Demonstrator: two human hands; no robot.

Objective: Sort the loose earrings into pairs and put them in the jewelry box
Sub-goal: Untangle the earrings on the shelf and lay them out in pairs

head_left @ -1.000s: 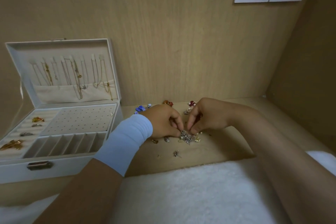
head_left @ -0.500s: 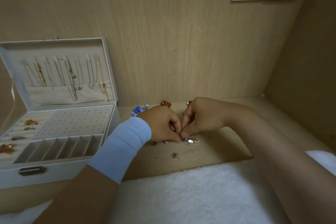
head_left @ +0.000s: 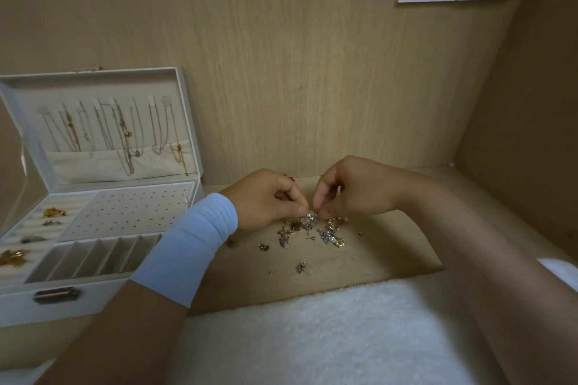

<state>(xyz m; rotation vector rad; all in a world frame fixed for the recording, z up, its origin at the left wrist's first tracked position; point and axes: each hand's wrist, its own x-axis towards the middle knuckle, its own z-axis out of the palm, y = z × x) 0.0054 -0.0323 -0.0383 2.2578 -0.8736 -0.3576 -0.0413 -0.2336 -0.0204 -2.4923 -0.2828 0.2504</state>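
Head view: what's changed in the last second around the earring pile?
Both hands have lifted slightly off the pile: the left hand and right hand now pinch one pale earring between their fingertips, above the loose earrings. The jewelry box stays open, contents unmoved.

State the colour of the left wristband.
Light blue; the wristband shows best in the head view.

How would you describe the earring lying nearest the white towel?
Right of the open jewelry box, earrings lie scattered on the wooden shelf. The silvery earring sits apart from the rest, nearest the towel, larger than the gold speck beside it.
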